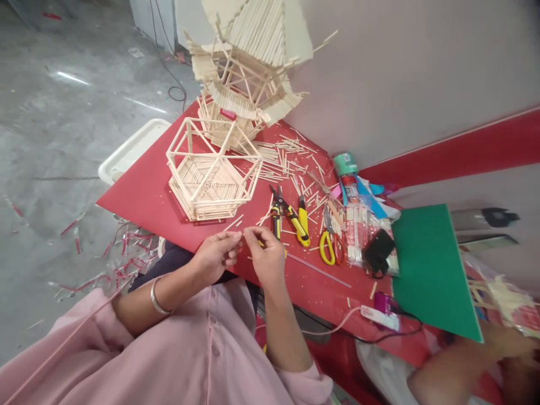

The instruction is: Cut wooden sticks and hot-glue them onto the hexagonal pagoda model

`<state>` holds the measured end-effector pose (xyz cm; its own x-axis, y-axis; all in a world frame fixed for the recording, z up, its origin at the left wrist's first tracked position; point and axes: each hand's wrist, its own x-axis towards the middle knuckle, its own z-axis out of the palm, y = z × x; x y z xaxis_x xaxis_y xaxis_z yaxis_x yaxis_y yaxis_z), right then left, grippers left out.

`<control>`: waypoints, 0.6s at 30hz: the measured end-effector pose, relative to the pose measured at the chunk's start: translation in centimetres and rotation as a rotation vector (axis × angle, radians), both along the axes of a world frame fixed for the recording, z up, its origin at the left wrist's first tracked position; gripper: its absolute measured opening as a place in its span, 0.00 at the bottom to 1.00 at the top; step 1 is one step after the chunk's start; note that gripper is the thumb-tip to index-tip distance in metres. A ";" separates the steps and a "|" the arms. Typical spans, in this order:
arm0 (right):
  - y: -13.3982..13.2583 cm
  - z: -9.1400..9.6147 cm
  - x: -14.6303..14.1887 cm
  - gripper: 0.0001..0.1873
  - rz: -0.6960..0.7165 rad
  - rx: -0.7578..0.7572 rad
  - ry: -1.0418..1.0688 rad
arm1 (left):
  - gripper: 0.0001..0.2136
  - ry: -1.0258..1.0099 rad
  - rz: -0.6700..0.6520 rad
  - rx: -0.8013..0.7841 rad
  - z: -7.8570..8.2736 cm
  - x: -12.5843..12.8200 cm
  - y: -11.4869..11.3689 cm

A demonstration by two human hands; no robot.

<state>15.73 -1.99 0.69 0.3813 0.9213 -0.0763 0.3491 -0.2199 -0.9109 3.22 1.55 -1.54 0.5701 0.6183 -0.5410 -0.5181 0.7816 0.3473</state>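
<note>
While thumb and fingertips are pressed together on both the left hand (216,256) and the right hand (270,261), whatever is pinched cannot be told. The hexagonal stick frame (208,185) is set beyond them on the red bench (143,185); pliers (300,229) are laid farther right.

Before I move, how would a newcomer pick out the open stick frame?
Find the red tabletop. Toward its left corner, just beyond the left hand, stands a six-sided frame of pale sticks. Its top is open, while the taller stick model behind it is roofed.
</note>
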 end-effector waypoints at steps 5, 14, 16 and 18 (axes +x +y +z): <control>0.8 -0.2 -1.2 0.19 -0.072 -0.081 0.108 | 0.22 0.100 0.178 -0.048 -0.1 -0.9 0.5; 2.6 -0.5 -2.3 0.15 -0.023 -0.059 -0.050 | 0.22 0.097 0.266 -0.014 -0.5 -0.9 1.6; 2.9 -0.9 -2.7 0.14 -0.022 -0.030 -0.135 | 0.21 0.104 0.276 -0.016 -0.6 -1.1 1.6; 3.2 -1.2 -3.3 0.14 -0.020 -0.013 -0.192 | 0.21 0.109 0.274 -0.016 -0.7 -1.3 1.7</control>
